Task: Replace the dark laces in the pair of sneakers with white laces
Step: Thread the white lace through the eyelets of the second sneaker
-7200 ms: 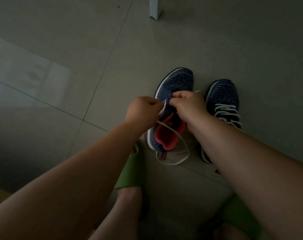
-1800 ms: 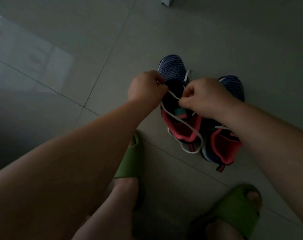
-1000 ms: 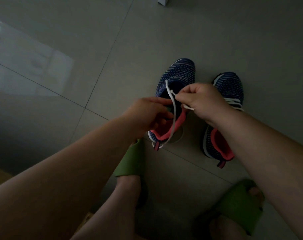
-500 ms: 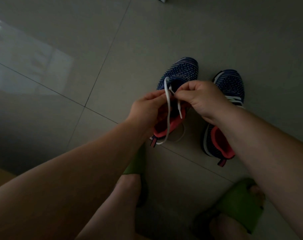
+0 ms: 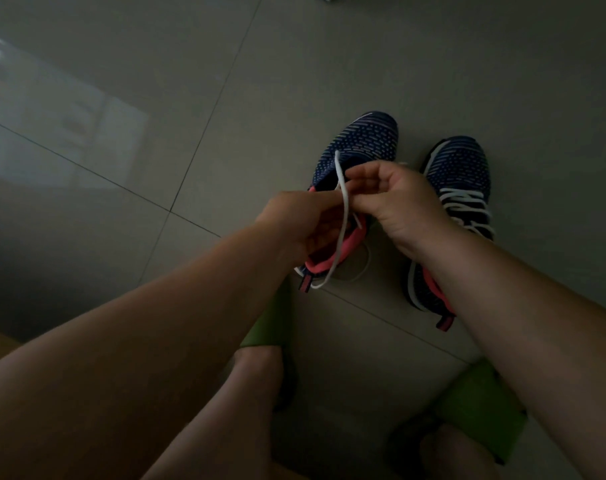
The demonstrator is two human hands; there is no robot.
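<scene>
Here I have both hands over the left sneaker (image 5: 358, 143), which sits on the floor (image 5: 260, 81) beside the right sneaker (image 5: 462, 168). My right hand (image 5: 395, 199) pinches the white lace (image 5: 343, 216) near its upper end, and my left hand (image 5: 301, 223) curls around it just beside; the rest droops over the pink collar to the floor. The lace looks light, limp and a bit slick, so I judge the stiff tip the best place to hold for threading. Count: two sneakers, one already carrying white lacing, one loose lace, two green slippers (image 5: 270, 320).
</scene>
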